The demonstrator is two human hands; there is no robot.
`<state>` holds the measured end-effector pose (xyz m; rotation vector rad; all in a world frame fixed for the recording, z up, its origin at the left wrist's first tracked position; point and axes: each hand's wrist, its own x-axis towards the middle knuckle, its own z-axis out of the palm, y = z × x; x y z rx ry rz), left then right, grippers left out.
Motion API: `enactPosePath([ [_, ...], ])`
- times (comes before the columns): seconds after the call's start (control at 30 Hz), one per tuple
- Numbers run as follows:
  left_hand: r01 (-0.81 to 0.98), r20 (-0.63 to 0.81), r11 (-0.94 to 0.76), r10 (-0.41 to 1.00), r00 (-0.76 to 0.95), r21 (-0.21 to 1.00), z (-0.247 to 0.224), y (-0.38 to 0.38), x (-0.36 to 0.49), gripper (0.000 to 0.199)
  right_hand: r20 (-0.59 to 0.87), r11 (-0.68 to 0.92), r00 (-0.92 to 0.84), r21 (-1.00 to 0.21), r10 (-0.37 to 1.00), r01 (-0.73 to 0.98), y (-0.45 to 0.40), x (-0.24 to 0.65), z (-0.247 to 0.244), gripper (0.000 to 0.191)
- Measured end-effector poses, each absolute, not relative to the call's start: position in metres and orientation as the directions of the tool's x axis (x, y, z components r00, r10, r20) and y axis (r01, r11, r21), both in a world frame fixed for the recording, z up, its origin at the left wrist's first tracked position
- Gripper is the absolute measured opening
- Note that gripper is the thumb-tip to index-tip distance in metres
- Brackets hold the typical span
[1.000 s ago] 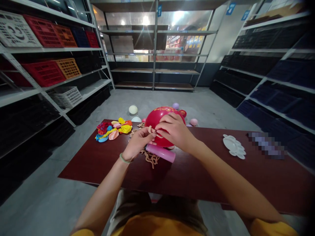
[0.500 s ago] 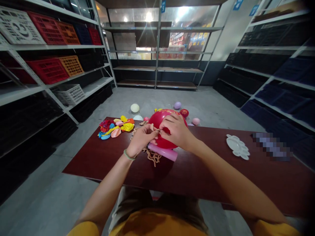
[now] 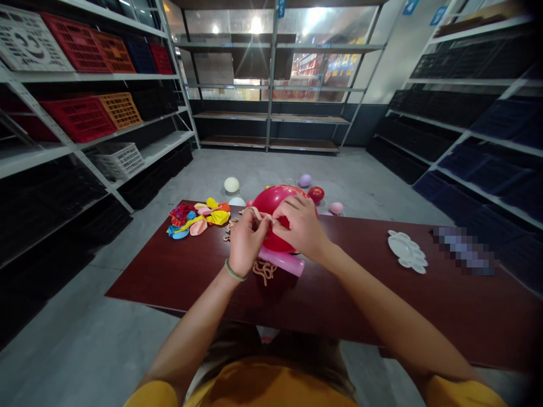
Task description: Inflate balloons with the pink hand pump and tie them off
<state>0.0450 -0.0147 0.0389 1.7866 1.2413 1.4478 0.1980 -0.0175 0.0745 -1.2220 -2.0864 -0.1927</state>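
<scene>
A large inflated red balloon (image 3: 278, 198) stands over the dark red table (image 3: 348, 294), behind my fingers. My left hand (image 3: 247, 237) pinches a thin tan strand (image 3: 258, 213) at the near side of the balloon. Close beside it, my right hand (image 3: 300, 226) is pinched at the balloon's knot end, where the strand meets it; the fingertips hide the exact spot. Below the hands lie a pink cylinder (image 3: 283, 262), probably an air pump, and a tangle of tan strands (image 3: 265, 272).
Uninflated coloured balloons (image 3: 199, 217) lie in a pile at the table's left. On the right are a white flower-shaped plate (image 3: 407, 251) and a blurred item (image 3: 464, 250). Several inflated balloons, one pale green (image 3: 231, 185), rest on the floor beyond.
My left hand has turned more upright, and the tan strand now arches above its fingers. The red balloon and my right hand have shifted slightly left.
</scene>
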Motion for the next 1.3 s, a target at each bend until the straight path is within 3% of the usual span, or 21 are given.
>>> enactPosePath([
  [0.13, 0.158, 0.422, -0.429, 0.903, 0.073, 0.890, 0.031, -0.009, 0.039, 0.020, 0.674, 0.566, -0.318, -0.180, 0.666, 0.804, -0.022, 0.196, 0.070, 0.012],
  [0.27, -0.021, 0.503, -0.505, 0.855, 0.124, 0.863, 0.024, -0.006, 0.032, 0.020, 0.699, 0.655, -0.386, -0.156, 0.602, 0.739, -0.026, 0.201, 0.079, 0.015],
  [0.4, -0.033, 0.556, -0.557, 0.821, 0.128, 0.830, 0.020, -0.007, 0.028, 0.017, 0.689, 0.665, -0.367, -0.225, 0.625, 0.712, -0.026, 0.206, 0.091, 0.014],
  [0.57, -0.098, 0.564, -0.556, 0.813, 0.143, 0.826, 0.017, -0.008, 0.027, 0.014, 0.621, 0.671, -0.442, -0.189, 0.647, 0.717, -0.024, 0.206, 0.097, 0.011],
  [0.93, -0.042, 0.550, -0.563, 0.784, 0.289, 0.825, 0.027, -0.009, 0.015, 0.011, 0.515, 0.737, -0.620, -0.033, 0.592, 0.675, -0.026, 0.211, 0.111, 0.015],
  [1.17, 0.141, 0.585, -0.653, 0.739, 0.334, 0.744, 0.032, -0.007, 0.005, 0.012, 0.425, 0.741, -0.646, -0.093, 0.633, 0.665, -0.028, 0.208, 0.118, 0.013],
  [1.3, 0.090, 0.556, -0.611, 0.763, 0.328, 0.786, 0.030, -0.008, 0.006, 0.019, 0.460, 0.726, -0.605, -0.138, 0.650, 0.674, -0.029, 0.202, 0.110, 0.012],
])
